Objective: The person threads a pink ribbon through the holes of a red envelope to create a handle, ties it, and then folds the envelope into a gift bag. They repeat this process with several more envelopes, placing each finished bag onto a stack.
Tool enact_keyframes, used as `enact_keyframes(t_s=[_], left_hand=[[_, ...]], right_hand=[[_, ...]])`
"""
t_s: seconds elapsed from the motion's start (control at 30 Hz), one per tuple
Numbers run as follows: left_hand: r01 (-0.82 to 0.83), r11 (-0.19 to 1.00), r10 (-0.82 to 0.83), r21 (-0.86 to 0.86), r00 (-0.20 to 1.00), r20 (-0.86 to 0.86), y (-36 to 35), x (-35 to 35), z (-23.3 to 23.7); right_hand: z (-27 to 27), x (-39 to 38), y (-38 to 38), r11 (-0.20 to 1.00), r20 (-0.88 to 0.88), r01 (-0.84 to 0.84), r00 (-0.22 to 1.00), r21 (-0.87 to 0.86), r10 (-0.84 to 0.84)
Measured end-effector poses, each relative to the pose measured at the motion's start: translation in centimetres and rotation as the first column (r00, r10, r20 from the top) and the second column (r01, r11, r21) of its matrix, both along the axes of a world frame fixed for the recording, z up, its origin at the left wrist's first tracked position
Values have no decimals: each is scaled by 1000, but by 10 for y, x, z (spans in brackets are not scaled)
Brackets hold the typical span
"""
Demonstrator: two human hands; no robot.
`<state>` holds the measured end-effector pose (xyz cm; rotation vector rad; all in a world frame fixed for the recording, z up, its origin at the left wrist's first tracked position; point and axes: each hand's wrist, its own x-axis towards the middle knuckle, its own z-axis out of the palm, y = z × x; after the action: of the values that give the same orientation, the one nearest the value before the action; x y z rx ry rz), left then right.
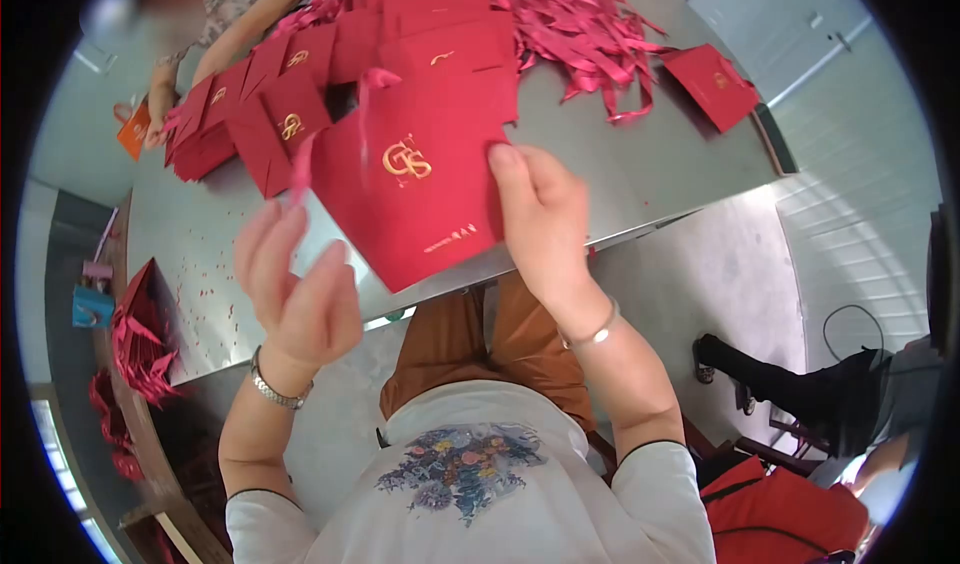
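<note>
A red paper bag [425, 199] with a gold logo is in front of me, tilted over the table's near edge. My right hand [545, 214] grips its right side, the thumb lying on the front face. A pink ribbon [302, 169] runs from the bag's upper left corner to the fingertips of my left hand [300, 284]. Those fingers are slightly blurred and curl at the ribbon's end, with the thumb apart from them. Another short ribbon loop [375, 82] stands at the bag's upper edge. My left wrist wears a metal watch, my right a bracelet.
Stacked red bags [415, 9] and more bags [215, 104] cover the table's far side [615, 159]. A heap of pink ribbons [570, 24] lies behind, with a single bag [712, 86] at right. Another person's arm [235, 39] reaches in at upper left. Red scraps dot the left tabletop.
</note>
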<state>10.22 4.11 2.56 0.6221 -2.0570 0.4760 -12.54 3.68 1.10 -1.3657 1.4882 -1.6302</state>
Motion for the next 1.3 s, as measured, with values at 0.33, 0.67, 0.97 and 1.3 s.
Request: enact_keyframes(t_s=[0.33, 0.67, 0.97, 1.3], left_hand=[[-190, 788, 2, 586, 952, 306, -4, -28, -75], [-203, 775, 66, 598, 968, 244, 2, -33, -70], [-143, 793, 54, 592, 985, 165, 1, -29, -70], [-128, 801, 69, 585, 990, 122, 6, -23, -74]], right_hand=[[-63, -155, -83, 934, -871, 227, 350, -277, -343], [-81, -176, -73, 942, -795, 310, 535, -129, -285], [-76, -173, -68, 940, -781, 318, 553, -125, -291], [-83, -178, -71, 919, -738, 332, 562, -213, -374]])
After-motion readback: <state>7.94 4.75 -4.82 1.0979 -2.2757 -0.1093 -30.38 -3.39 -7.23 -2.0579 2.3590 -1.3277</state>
